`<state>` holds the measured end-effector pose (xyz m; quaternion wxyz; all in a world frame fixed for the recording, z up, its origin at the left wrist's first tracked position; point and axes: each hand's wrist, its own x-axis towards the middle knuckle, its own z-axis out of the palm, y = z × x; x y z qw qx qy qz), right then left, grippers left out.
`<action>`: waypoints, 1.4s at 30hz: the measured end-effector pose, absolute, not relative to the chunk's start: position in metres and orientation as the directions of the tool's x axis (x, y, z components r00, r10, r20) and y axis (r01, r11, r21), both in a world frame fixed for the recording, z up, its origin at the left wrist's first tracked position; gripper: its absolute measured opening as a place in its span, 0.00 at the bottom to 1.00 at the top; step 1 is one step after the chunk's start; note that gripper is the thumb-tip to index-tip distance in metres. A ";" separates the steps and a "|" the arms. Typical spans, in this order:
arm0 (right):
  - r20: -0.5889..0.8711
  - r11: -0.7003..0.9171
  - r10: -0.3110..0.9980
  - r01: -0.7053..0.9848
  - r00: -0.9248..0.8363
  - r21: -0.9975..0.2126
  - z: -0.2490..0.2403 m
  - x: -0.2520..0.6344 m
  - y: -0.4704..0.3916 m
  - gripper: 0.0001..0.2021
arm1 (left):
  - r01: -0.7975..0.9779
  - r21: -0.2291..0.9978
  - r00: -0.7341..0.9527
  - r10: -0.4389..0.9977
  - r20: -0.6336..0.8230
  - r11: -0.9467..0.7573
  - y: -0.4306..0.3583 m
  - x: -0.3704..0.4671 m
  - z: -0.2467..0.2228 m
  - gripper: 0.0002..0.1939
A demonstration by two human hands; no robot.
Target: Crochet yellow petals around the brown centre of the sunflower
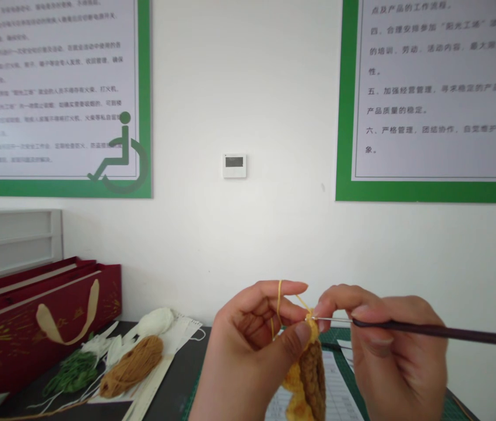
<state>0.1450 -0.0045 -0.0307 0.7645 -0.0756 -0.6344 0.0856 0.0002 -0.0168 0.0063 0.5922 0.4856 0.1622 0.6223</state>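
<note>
My left hand (257, 345) pinches the top edge of a yellow and brown crochet piece (312, 374) between thumb and fingers. A strand of yellow yarn (279, 301) loops over its raised index finger and runs down to the work. My right hand (399, 351) grips a crochet hook (441, 331) with a dark handle and a thin metal shaft. The hook's tip meets the yellow stitches at the piece's top, close by the left thumb. The right index fingertip touches that same spot. Below, the piece hangs down, partly hidden by the left hand.
At the left, a brown yarn skein (136, 365), green yarn (72, 371) and white yarn (155, 321) lie by papers on the dark table (186, 356). Red gift bags (55, 327) stand behind them. Under my hands are a printed sheet (340, 389) and a green mat (329, 336).
</note>
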 end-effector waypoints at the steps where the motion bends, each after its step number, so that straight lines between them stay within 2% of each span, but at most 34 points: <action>1: 0.962 0.977 0.213 -0.014 0.170 -0.214 -0.031 0.146 -0.005 0.05 | -0.571 0.781 0.167 0.896 0.411 -0.252 -0.017 0.000 0.006 0.14; 4: 0.981 0.987 0.143 0.059 0.127 -0.152 -0.030 0.146 -0.003 0.07 | -0.554 0.788 0.147 0.900 0.410 -0.268 -0.017 0.001 0.006 0.13; 7: 0.984 0.990 0.135 0.032 0.117 -0.140 -0.031 0.146 0.000 0.07 | -0.572 0.775 0.143 0.897 0.417 -0.270 -0.017 0.000 0.004 0.14; 15: 0.941 0.941 0.316 -0.170 0.124 -0.293 -0.032 0.143 0.006 0.05 | -0.565 0.779 0.130 0.902 0.412 -0.274 -0.017 -0.001 0.005 0.14; 22: 0.865 0.812 0.496 -0.393 0.075 -0.431 -0.031 0.144 0.012 0.06 | -0.573 0.772 0.103 0.911 0.399 -0.274 -0.018 0.002 0.005 0.14; 26: 0.840 0.780 0.537 -0.425 0.076 -0.459 -0.033 0.141 0.015 0.07 | -0.541 0.779 0.070 0.906 0.417 -0.316 -0.017 0.003 0.005 0.14; 31: 0.886 0.859 0.455 -0.312 0.096 -0.407 -0.040 0.136 0.020 0.01 | -0.538 0.769 0.085 0.886 0.456 -0.344 -0.011 0.002 0.000 0.15; 36: 0.923 0.921 0.357 -0.221 0.142 -0.322 -0.044 0.130 0.024 0.04 | -0.535 0.763 0.068 0.882 0.467 -0.363 -0.007 0.004 -0.004 0.17; 39: 0.950 0.977 0.210 -0.084 0.230 -0.195 -0.050 0.128 0.026 0.08 | -0.556 0.767 0.086 0.896 0.436 -0.320 -0.009 0.007 -0.005 0.21; 42: 0.957 0.990 0.036 0.122 0.288 -0.074 -0.057 0.127 0.026 0.15 | -0.594 0.764 0.133 0.906 0.402 -0.252 -0.012 0.010 -0.005 0.22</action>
